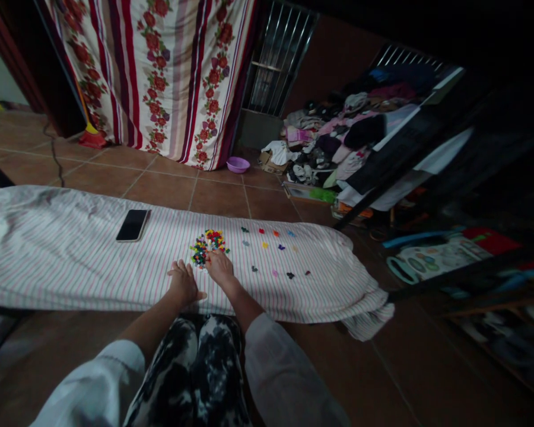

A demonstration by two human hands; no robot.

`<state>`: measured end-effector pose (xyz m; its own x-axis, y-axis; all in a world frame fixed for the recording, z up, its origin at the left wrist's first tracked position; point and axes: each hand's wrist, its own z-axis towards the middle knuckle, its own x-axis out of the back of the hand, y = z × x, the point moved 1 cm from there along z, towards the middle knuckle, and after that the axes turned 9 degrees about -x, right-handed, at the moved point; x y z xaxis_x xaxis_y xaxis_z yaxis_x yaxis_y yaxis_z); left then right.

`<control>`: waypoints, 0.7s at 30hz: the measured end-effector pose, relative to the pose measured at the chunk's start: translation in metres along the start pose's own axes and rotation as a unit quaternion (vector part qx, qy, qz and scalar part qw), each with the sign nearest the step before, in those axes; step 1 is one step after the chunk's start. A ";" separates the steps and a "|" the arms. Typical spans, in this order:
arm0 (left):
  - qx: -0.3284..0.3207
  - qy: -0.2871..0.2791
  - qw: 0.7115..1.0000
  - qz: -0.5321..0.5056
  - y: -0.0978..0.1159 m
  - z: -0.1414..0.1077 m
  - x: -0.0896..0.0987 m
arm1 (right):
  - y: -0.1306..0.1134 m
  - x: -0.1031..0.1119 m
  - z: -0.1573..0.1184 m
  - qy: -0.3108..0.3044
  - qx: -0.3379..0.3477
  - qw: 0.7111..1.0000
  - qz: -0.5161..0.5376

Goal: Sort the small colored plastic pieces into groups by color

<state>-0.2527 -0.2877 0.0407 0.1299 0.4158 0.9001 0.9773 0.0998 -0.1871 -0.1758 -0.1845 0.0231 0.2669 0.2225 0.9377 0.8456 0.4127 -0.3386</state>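
Observation:
A heap of small coloured pieces (211,238), too small to name, lies on a striped cloth (93,261) in front of me. My right hand (220,267) reaches to the near edge of this heap, its fingers drawn together among the pieces; what they grip is hidden. Just left of it, my left hand (184,283) rests on the cloth with its fingers apart and nothing in it. Right of the heap, small single-colour groups stand in rough rows, among them a red group (261,231), a yellow group (265,245) and a black group (291,276).
A phone (133,226) lies on the cloth left of the heap. Beyond the cloth are a tiled floor, a purple basin (238,165), a flowered curtain (173,77) and a red broom (92,137). Clothes (338,133) are piled at the back right, behind a dark bar.

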 end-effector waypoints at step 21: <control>0.006 0.006 1.000 0.012 0.001 -0.003 0.002 | 0.057 -0.009 -0.031 0.141 0.030 0.970 0.194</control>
<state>-0.2507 -0.2891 0.0432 0.1552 0.4070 0.9001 0.9720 0.1000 -0.2128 -0.1159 -0.1910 -0.0024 0.6829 0.1241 0.7199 0.6303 0.3981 -0.6665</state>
